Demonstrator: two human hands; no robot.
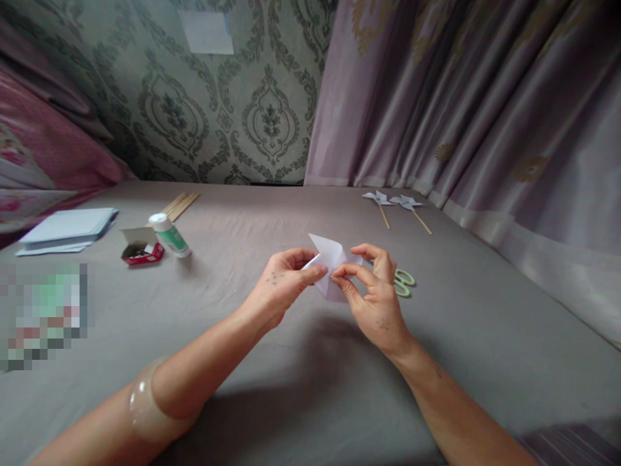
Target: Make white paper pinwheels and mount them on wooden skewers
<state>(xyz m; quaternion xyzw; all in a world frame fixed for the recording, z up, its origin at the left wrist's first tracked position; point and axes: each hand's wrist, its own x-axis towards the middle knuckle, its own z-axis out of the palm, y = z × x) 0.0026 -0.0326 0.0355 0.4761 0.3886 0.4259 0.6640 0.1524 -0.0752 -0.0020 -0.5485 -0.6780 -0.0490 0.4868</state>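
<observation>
My left hand [286,281] pinches a white paper pinwheel [332,252] by its left side, thumb in front and fingers behind. The pinwheel is in the air above the table, with one pointed blade standing up and others folded towards the middle. From the right, my right hand [376,294] closes its thumb and index finger on a tiny shiny pin [332,277] at the paper's centre. The pin is mostly hidden by the fingertips. Behind my right hand lie scissors with light green handles [403,283], blades out of sight.
Two finished pinwheels on sticks [381,200] lie at the back right. Leftward are a white-capped glue bottle [169,234], an open red box [142,252] of small dark pieces, wooden sticks [182,206] and a paper stack [68,230]. A blurred patch [46,314] covers something at the left.
</observation>
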